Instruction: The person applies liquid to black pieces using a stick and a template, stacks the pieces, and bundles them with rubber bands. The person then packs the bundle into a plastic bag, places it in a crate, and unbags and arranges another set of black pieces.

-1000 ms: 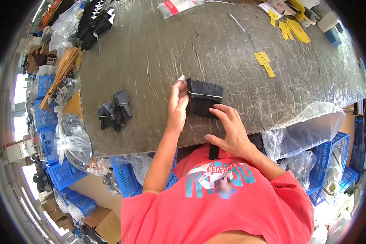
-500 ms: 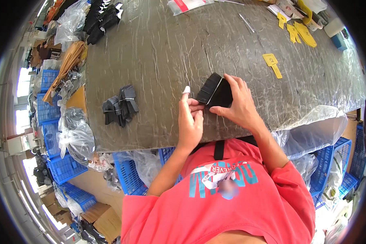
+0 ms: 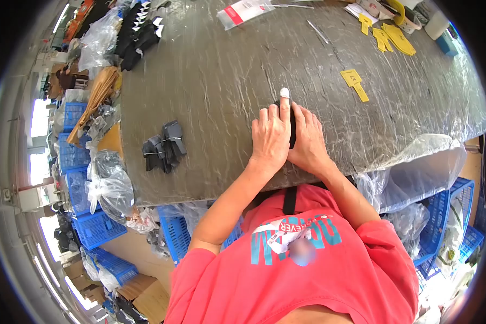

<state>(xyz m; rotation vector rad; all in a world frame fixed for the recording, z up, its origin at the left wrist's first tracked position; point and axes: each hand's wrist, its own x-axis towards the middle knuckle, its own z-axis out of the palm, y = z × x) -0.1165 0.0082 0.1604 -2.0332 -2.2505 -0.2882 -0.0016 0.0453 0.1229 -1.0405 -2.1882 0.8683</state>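
Note:
Between my two hands stands a black banded bundle [image 3: 292, 125], mostly hidden by the fingers. My left hand [image 3: 271, 132] presses on its left side, with a white covering on one fingertip. Against the right side of the bundle lies my right hand [image 3: 308, 135], its fingers close together. To the left on the table, more dark bundles [image 3: 164, 147] lie together, with thin light bands round them. A yellow tagged piece [image 3: 354, 85] lies to the right of my hands.
The dark table [image 3: 216, 86] has a plastic-covered surface. Yellow pieces [image 3: 398, 40] and a plastic bag [image 3: 245, 12] lie at the far side. Black pieces [image 3: 137, 40] are at the back left. Blue crates [image 3: 98, 229] stand beyond the left edge.
The black bundle has been turned and is now squeezed between both hands. My left hand has moved from beside it onto its left side, and both hands have come together.

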